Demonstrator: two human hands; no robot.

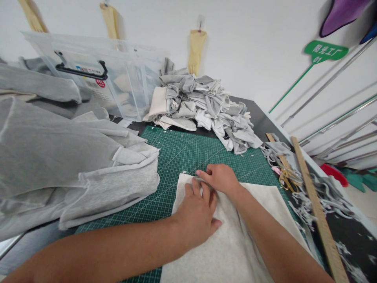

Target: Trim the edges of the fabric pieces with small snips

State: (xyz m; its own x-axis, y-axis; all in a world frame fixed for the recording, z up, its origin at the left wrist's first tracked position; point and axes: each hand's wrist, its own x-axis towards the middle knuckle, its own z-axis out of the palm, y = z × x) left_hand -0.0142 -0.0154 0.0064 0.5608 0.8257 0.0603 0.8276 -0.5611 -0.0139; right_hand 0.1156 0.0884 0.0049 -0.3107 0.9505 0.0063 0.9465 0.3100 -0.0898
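The cloth [200,263] in front of me is off-white and faintly mottled, with creases and a greyish fold running from my fingers toward the bottom of the frame, beside my right forearm. It lies on the green mat [182,151], its upper corners showing at lower centre and lower right.

My left arm comes in from the lower left, and my left hand [196,216] rests palm down on the cloth, fingers slightly parted, thumb pointing right. My right arm reaches up from the lower right; my right hand [222,179] is bent leftward at the cloth's top edge, its fingers curled. I cannot tell whether they pinch the fabric.

My left fingertips touch the cloth just below that edge, right beside my right hand; most of the cloth spreads below and to the right of them.
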